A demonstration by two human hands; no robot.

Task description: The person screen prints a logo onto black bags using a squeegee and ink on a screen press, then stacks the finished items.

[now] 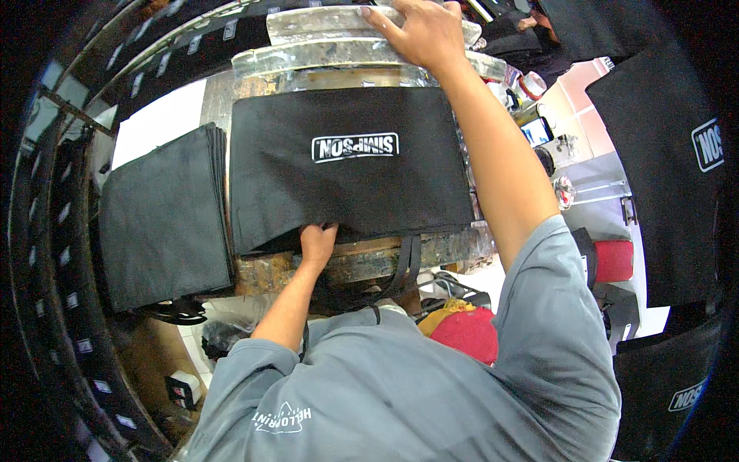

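A black fabric bag (346,181) with a white printed logo lies flat on the worn work table (269,277) in front of me. My left hand (317,242) grips its near edge, which lifts slightly there; the fingertips are partly hidden by the cloth. Dark straps (406,262) hang from that edge. Beyond the bag, my right hand (427,35) is wrapped over the upper edge of a stained, pale frame (331,27) that stands tilted up. Left of the bag lies a stack of plain black bags (165,219).
Printed black bags hang or lie on racks at the left (65,254) and right (662,192). A phone (536,131) and jars (531,85) stand on the right side. A red stool seat (466,335) is below the table. Another person's hand (528,23) shows at the far right.
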